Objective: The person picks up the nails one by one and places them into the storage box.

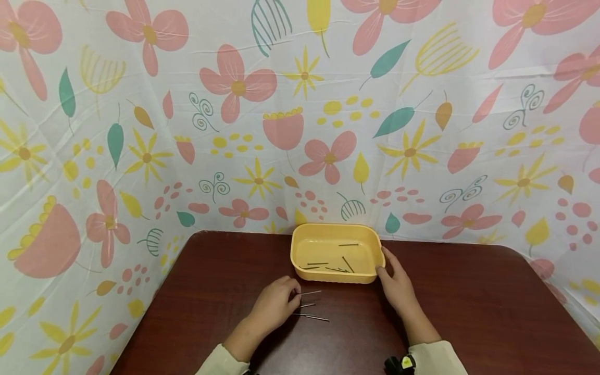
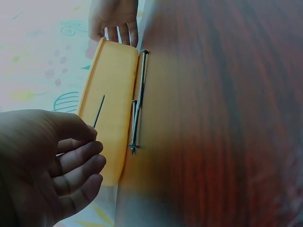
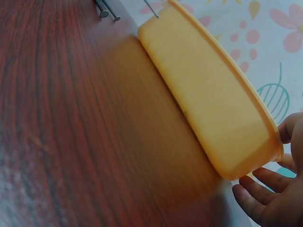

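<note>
My left hand (image 1: 275, 304) pinches a thin metal nail (image 1: 311, 292) between thumb and forefinger, its point angled toward the container. In the left wrist view that nail (image 2: 99, 111) stands out past the fingertips, in front of the yellow container's wall (image 2: 111, 71). Just beyond the left hand a few loose nails (image 1: 319, 318) lie on the table. My right hand (image 1: 398, 284) holds the right end of the yellow plastic container (image 1: 337, 278), thumb at the rim and fingers along the end wall. Several nails (image 1: 348, 264) lie scattered on the container's floor.
The dark red-brown wooden table (image 1: 356, 333) has rounded back corners. Behind it and to the left hangs a white cloth (image 1: 300, 182) with printed flowers and leaves. The container stands close to the table's back edge.
</note>
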A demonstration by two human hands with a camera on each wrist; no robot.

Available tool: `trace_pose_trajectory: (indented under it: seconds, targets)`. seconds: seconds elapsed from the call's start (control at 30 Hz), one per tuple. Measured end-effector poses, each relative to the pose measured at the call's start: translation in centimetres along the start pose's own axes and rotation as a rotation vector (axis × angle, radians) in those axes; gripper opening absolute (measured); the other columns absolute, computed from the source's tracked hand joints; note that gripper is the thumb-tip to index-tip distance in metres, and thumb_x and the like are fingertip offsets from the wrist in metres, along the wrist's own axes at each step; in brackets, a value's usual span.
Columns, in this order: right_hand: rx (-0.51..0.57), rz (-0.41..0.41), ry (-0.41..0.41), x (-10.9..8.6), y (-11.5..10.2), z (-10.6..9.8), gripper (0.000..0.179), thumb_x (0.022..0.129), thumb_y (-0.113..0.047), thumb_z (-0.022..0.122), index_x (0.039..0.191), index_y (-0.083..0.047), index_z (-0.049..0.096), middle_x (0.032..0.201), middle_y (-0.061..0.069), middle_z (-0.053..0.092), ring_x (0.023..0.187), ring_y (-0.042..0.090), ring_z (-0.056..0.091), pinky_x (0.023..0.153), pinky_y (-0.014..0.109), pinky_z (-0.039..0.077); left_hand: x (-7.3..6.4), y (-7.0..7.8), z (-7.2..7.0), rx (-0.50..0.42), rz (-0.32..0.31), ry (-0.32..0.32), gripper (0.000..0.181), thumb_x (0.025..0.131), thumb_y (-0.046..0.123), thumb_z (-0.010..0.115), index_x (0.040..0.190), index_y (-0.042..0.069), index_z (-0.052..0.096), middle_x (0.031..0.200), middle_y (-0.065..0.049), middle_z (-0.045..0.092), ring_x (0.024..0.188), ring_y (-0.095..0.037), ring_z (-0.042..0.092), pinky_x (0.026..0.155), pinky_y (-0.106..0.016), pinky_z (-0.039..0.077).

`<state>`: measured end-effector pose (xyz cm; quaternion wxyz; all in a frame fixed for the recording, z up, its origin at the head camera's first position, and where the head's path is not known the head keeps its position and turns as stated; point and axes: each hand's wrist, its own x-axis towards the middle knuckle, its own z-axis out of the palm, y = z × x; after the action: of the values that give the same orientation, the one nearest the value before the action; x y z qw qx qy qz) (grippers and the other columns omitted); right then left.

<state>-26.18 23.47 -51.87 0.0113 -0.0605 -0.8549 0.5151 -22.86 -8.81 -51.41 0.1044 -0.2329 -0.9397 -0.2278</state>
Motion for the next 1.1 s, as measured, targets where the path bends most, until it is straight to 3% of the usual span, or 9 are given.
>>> trace_pose_trajectory:
  seconds: [0.37,0.87,1.1]
  targets:
    - [0.003,-0.007,0.0,0.0,0.0,0.0,0.061,0.107,-0.026,0.045,0.163,-0.024,0.022,0.168,0.015,0.022,0.156,0.038,0.015,0.122,0.064,0.016,0.5,0.2,-0.9,-0.031,-0.019,0.055,0.005,0.091,0.014,0.072,0.09,0.016,0.068,0.083,0.008,0.059,0.072,-0.004,0.054,0.065,-0.022,0.047]
    - [0.004,0.004,-0.001,0.0,-0.1,-0.1,0.061,0.107,-0.028,0.045,0.163,-0.025,0.022,0.168,0.014,0.022,0.156,0.038,0.015,0.122,0.064,0.016,2.4,-0.2,-1.2,-0.09,-0.069,0.175,0.004,0.093,0.018,0.073,0.093,0.016,0.069,0.088,0.006,0.068,0.081,-0.008,0.063,0.072,-0.024,0.052]
    - [0.004,0.005,0.0,0.0,0.0,-0.1,0.061,0.107,-0.028,0.045,0.163,-0.025,0.022,0.168,0.014,0.022,0.156,0.038,0.015,0.122,0.064,0.016,3.3,-0.2,-1.2,-0.127,-0.08,0.198,0.004,0.093,0.015,0.072,0.091,0.017,0.068,0.085,0.006,0.066,0.078,-0.008,0.061,0.07,-0.022,0.051]
